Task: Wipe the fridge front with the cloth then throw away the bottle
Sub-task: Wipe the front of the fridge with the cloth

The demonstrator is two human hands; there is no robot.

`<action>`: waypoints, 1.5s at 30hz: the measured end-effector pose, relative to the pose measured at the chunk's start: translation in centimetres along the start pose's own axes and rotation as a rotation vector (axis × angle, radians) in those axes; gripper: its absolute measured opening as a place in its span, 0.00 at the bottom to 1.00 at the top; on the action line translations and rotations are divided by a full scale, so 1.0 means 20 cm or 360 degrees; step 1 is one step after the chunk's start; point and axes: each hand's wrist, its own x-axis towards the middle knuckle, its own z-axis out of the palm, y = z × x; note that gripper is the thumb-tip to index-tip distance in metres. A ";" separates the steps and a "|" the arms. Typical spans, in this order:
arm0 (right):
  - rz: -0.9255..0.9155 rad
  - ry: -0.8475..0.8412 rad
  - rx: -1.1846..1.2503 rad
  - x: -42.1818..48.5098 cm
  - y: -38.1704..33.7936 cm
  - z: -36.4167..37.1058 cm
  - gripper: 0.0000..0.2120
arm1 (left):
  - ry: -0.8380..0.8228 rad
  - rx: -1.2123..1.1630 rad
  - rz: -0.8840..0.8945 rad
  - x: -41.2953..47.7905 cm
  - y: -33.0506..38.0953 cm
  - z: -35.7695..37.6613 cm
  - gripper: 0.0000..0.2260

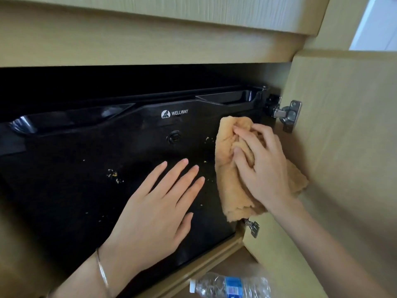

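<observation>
Nearest, below the right wrist, the bottle (229, 286) lies capped on its side, and neither hand touches it. It is probably parked there until the wiping is done. Above it the left hand (159, 207) lies open, fingers straight and flat on the fridge front (64, 201), seemingly to brace against the push of the wiping. Just right of it, the right hand (262, 166) has its fingers dug into the bunched cloth (227, 190), gripping it and pressing it to the fridge front near its right edge. Crumbs (113, 175) speckle the black surface left of the left hand's fingertips, so the wipe looks barely begun. Beyond the right hand, a hinge (287, 115) carries the swung-open cabinet door (343, 147).
</observation>
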 end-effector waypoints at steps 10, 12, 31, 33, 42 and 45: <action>0.0143 0.0204 0.0139 0.00 -0.04 0.07 0.26 | 0.0064 0.0066 -0.0025 0.00 0.01 0.09 0.25; 0.0133 0.0209 0.0127 -0.01 -0.03 0.06 0.25 | 0.0080 0.0067 -0.0048 0.00 0.00 0.09 0.25; 0.0255 -0.0023 0.0041 -0.39 0.19 0.17 0.26 | -0.0062 0.0158 -0.0106 -0.09 0.10 0.19 0.27; 0.0383 0.0062 0.0146 -0.46 0.17 0.24 0.23 | -0.0084 0.0206 -0.0107 -0.08 0.09 0.20 0.28; 0.0422 0.0102 0.0143 -0.56 0.15 0.33 0.21 | -0.0039 0.0307 -0.0122 -0.09 0.09 0.24 0.28; 0.0411 0.0103 0.0146 -0.54 0.06 0.35 0.21 | -0.0035 0.0312 -0.0130 -0.09 0.09 0.24 0.28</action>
